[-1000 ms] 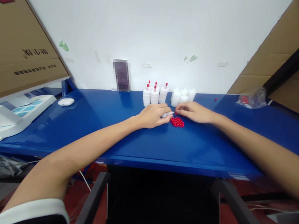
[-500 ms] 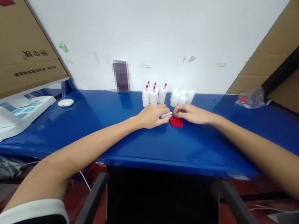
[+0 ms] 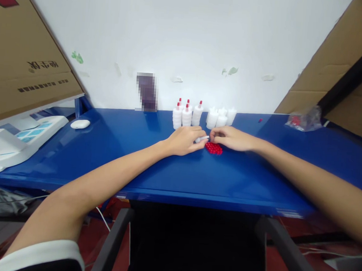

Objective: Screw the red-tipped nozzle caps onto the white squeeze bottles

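My left hand point(image 3: 187, 140) is closed around a white pointed nozzle point(image 3: 201, 139), its tip aimed right; whether a bottle is attached behind it is hidden by the fingers. Just right of that tip, my right hand point(image 3: 231, 137) has its fingers curled in a pinch, and what they hold cannot be made out. Between and below the hands lies a tight cluster of small red caps point(image 3: 213, 148). Behind the left hand stand several white squeeze bottles point(image 3: 186, 118) with red-capped tips. More white bottles point(image 3: 212, 118) without red caps stand behind the right hand.
A lone red cap point(image 3: 260, 120) and a clear plastic bag point(image 3: 305, 119) with red pieces lie to the right on the blue table point(image 3: 172, 176). At left are a white oval object point(image 3: 80, 124) and a white device point(image 3: 30, 142). Cardboard point(image 3: 29, 56) stands at both sides.
Almost nothing differs; both hands keep their place and grip, with only a very slight shift of the view.
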The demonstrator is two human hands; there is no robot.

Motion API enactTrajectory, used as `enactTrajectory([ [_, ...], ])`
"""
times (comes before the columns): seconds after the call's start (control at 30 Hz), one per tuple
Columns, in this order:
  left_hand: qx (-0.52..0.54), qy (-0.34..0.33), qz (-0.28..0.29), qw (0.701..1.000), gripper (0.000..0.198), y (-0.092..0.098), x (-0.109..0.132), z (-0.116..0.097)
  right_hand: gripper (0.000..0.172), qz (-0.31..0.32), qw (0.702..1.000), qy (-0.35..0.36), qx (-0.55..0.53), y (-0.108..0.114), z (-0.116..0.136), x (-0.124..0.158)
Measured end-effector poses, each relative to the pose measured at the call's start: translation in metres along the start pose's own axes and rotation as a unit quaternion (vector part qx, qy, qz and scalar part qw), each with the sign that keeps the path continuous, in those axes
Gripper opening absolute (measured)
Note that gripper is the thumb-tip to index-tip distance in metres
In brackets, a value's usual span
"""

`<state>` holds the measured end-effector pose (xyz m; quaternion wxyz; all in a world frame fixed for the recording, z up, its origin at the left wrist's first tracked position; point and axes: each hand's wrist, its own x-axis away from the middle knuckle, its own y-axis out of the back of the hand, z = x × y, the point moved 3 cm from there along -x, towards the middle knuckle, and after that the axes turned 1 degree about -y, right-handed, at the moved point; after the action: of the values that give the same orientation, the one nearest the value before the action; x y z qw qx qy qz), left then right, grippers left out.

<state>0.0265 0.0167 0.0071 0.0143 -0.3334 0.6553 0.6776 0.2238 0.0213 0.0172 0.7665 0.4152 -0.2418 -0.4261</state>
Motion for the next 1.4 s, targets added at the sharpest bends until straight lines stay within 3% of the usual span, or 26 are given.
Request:
enactTrajectory([
  [0.23,0.001,0.000,0.002,1.000,0.033,-0.001,0.000,0.001,0.027,-0.025,1.000,0.008,-0.015,0.000,-0.001,0.001],
  [0.4,0.004,0.007,-0.003,1.000,0.032,-0.001,0.000,0.001,0.031,-0.142,0.985,0.023,-0.094,0.002,-0.002,0.005],
  [0.6,0.041,0.020,-0.043,0.998,0.035,0.002,0.002,0.000,0.038,-0.313,0.932,0.135,-0.120,0.007,0.012,0.026],
  [0.73,0.070,0.043,-0.068,0.994,0.056,0.002,0.006,0.003,0.032,-0.282,0.950,0.128,-0.026,-0.004,0.031,0.029],
  [0.93,0.090,0.036,-0.083,0.992,0.062,0.003,0.006,0.005,0.025,-0.243,0.959,0.140,0.048,-0.009,0.048,0.028],
  [1.03,0.100,0.065,-0.118,0.986,0.070,0.006,0.005,0.009,0.026,-0.312,0.941,0.117,0.059,0.008,0.040,0.029],
  [1.1,0.095,0.110,-0.158,0.977,0.067,0.010,0.004,0.014,0.027,-0.381,0.920,0.078,0.054,0.024,0.026,0.029],
  [1.17,0.075,0.156,-0.191,0.966,0.060,0.014,0.005,0.021,0.026,-0.412,0.908,0.039,0.059,0.037,0.009,0.026],
  [1.33,0.074,0.212,-0.240,0.945,0.053,0.015,0.010,0.042,0.022,-0.412,0.908,-0.021,0.071,0.052,-0.024,0.015],
  [1.4,0.080,0.215,-0.235,0.945,0.053,0.010,0.012,0.048,0.022,-0.406,0.911,-0.029,0.070,0.052,-0.029,0.013],
])
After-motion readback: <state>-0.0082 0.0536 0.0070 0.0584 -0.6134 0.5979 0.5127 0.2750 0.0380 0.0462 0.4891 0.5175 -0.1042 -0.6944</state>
